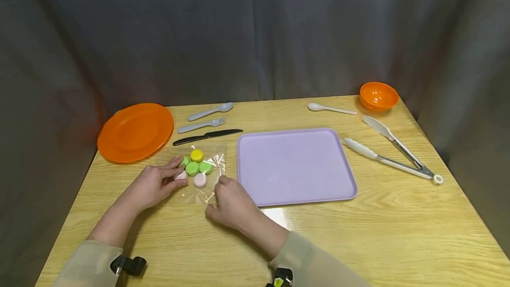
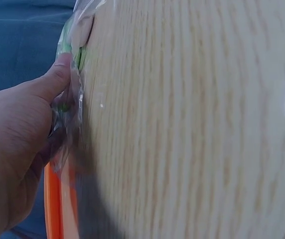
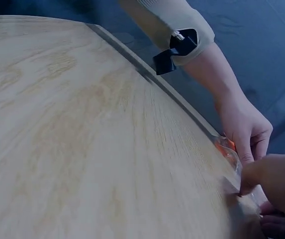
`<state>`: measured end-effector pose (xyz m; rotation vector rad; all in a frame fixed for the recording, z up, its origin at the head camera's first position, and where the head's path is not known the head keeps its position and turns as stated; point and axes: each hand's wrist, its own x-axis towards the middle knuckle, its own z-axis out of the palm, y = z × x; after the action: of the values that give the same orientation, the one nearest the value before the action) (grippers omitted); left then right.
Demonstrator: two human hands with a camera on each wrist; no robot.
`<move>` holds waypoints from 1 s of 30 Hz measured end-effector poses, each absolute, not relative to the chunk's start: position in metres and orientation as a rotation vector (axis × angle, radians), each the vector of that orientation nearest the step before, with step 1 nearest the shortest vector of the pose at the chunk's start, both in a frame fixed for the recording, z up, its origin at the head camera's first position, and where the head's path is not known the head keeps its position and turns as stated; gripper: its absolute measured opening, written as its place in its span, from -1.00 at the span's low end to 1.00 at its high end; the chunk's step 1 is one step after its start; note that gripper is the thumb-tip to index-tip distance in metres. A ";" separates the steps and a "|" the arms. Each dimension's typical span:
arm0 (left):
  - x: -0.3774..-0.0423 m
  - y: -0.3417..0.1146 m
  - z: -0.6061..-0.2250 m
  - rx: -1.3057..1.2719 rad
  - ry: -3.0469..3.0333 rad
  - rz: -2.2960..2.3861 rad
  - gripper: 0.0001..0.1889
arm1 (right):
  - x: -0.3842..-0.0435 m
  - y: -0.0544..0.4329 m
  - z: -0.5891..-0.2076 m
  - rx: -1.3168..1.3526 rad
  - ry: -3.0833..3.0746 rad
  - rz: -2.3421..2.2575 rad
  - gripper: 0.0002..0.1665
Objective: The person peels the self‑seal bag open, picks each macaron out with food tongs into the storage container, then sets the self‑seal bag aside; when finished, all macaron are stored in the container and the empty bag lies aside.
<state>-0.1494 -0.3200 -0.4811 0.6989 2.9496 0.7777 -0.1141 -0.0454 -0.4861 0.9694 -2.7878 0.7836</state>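
A clear plastic bag [image 1: 218, 159] lies on the table, holding several small round macaron-like pieces: a yellow one [image 1: 197, 155], green ones [image 1: 192, 168] and pale pink ones [image 1: 200, 180]. My left hand [image 1: 156, 185] grips the bag's left part, its thumb by a pink piece and its fingers by a green one. In the left wrist view, that thumb lies on the crinkled film. At the bag's lower right edge, my right hand [image 1: 233, 203] pinches the film with curled fingers. Both hands [image 3: 276, 181] show close together in the right wrist view.
Right of the bag lies a lilac tray [image 1: 296, 167]. Behind it are a black knife [image 1: 208, 137], a grey fork [image 1: 201, 125] and a grey spoon [image 1: 210, 112]. An orange plate [image 1: 135, 133] sits left; tongs [image 1: 406, 157], a white spoon [image 1: 332, 109] and an orange bowl [image 1: 378, 96] are right.
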 end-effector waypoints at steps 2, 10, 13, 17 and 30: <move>-0.150 -0.319 -0.481 0.696 2.949 0.778 -0.47 | -0.114 -0.042 -0.486 1.037 -2.783 0.789 -0.68; -0.151 -0.318 -0.480 0.686 2.947 0.783 -0.48 | -0.109 -0.032 -0.485 1.246 -2.680 0.580 -0.71; -0.151 -0.319 -0.481 0.674 2.945 0.782 -0.49 | -0.105 -0.032 -0.487 1.281 -2.557 0.395 -0.76; -0.150 -0.320 -0.481 0.653 2.936 0.779 -0.48 | -0.102 -0.031 -0.490 1.253 -2.565 0.472 -0.76; -0.148 -0.317 -0.478 0.642 2.926 0.792 -0.47 | -0.108 -0.028 -0.495 1.271 -2.570 0.700 -0.80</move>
<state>-0.1480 -0.3173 -0.4778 0.6421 2.9264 0.7915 -0.1084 -0.0282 -0.4952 1.2709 -2.5702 0.6998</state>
